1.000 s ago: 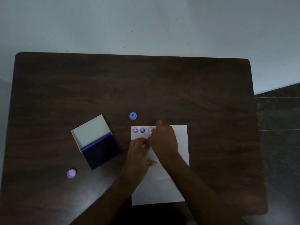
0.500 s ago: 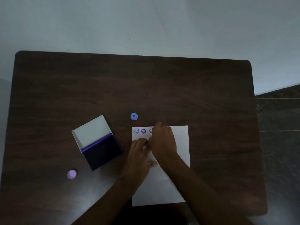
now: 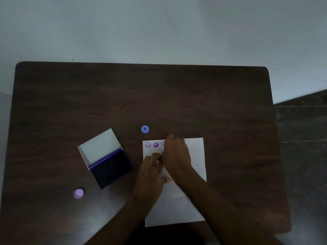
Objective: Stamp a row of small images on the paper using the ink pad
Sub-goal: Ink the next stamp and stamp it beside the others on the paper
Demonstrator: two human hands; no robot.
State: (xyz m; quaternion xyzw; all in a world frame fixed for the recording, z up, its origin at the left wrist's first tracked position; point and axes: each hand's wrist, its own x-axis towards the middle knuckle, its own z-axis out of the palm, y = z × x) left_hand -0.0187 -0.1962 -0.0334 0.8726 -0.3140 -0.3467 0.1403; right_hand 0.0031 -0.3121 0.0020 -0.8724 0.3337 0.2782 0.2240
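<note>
Right hand is bunched up at the top edge of the white paper sheet, past three purple stamped images; can't tell what its fingers grip. Left hand lies flat on the paper. Open purple ink pad sits left on the dark wooden surface.

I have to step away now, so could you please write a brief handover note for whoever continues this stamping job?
Right hand: closed and pressed down at the top edge of the paper, just right of the third print; whatever it holds is hidden.
Left hand: flat on the paper, steadying it.
Open ink pad sits left of the paper. A blue stamp stands above the paper's top left corner; a purple stamp stands at near left.
Done: three prints in the top row: smiley, dark round print, half-hidden smiley.
Left: continue the row rightward, where the paper is blank.
</note>
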